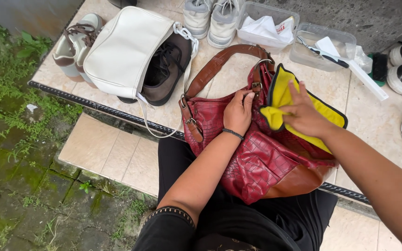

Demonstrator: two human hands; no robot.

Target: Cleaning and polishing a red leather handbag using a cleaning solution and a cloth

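Hands first: my left hand (237, 111) lies flat on top of the red bag (261, 153), with the fingers bent over its top edge near the brown strap (219, 62). It presses down and keeps the bag steady, but it does not squeeze anything. My right hand (305, 114) is closed on a yellow cloth (282, 100) with a dark edge, and I push the cloth against the top right part of the bag. The two hands are close, with only the strap ring between them.

I think the wiping is somewhere in the middle. The red skin of the bag looks shiny near my lap, but I cannot tell which parts are clean and which are not. The brown bottom corner of the bag sits near me, on my black trousers (257, 223), and the cloth is not on it.

The bag rests partly on my lap and partly on a tiled step (238, 74). Far to the left lies a white bag (126, 46) on top of a brown shoe (166, 69). Left of that is a tan and white shoe (73, 44). Far in the middle stand white sneakers (210, 18). Right of them are two clear plastic boxes (319, 46) with tissues and small tools inside. A lower step (112, 153) is near me on the left, and beyond it are mossy stones (19, 176) and green weeds. It looks like I sit outdoors.
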